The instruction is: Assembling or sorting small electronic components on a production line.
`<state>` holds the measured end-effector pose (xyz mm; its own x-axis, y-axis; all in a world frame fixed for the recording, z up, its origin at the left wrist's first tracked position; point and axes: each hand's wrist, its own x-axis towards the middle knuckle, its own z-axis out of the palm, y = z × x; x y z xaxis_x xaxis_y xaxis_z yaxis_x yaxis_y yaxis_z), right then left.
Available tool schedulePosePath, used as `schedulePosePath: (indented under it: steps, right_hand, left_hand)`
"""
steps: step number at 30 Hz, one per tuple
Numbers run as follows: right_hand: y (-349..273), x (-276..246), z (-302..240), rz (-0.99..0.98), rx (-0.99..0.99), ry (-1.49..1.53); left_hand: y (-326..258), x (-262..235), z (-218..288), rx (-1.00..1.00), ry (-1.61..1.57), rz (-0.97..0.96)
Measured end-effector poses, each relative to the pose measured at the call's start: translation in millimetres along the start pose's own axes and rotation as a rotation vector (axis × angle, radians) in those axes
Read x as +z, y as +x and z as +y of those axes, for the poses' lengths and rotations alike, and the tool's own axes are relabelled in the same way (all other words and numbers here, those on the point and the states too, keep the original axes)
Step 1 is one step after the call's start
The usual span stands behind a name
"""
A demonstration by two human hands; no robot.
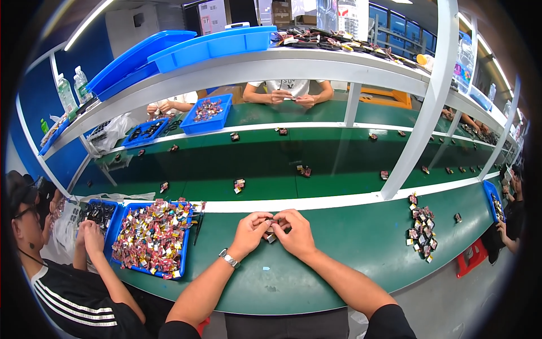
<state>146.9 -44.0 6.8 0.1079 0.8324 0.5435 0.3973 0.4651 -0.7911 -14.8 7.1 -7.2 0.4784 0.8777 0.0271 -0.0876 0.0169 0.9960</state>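
Observation:
My left hand point(249, 233), with a metal watch point(229, 258) on its wrist, and my right hand point(296, 234) meet above the green table. Both sets of fingers close round one small electronic part point(271, 235), dark with a pale patch. Fingers cover most of it, so its exact kind is hidden. Left of my hands stands a blue tray point(184, 248) heaped with similar small parts point(149, 240) in red, yellow, white and black. A loose pile of such parts point(422, 229) lies on the table to the right.
Beyond a white rail point(316, 201), a green conveyor belt point(333, 166) carries scattered parts. A white post point(420, 107) rises at right, with an overhead shelf holding blue trays point(214, 48). Co-workers sit left, right and opposite. A tiny light-blue scrap point(266, 268) lies near me.

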Motion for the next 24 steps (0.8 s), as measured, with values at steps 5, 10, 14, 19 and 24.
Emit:
schedulePosePath:
  steps: [5,10,14,19,24]
  right_hand:
    - [-2,2,0,0.011,0.108,0.003]
    - [-2,0,0,0.028,-0.045,-0.105]
    - [-4,1,3,0.020,-0.072,-0.138]
    - [-2,1,-6,0.049,0.177,0.016]
    - [2,-4,5,-0.041,0.265,0.043]
  left_hand:
    - [-1,1,-1,0.033,-0.034,-0.044]
    - [0,1,-2,0.035,0.013,-0.013]
    - [-2,2,-2,0.006,0.045,-0.006]
    - [-1,7,-1,0.039,0.039,0.002]
    - [-1,7,-6,0.097,0.065,-0.006]
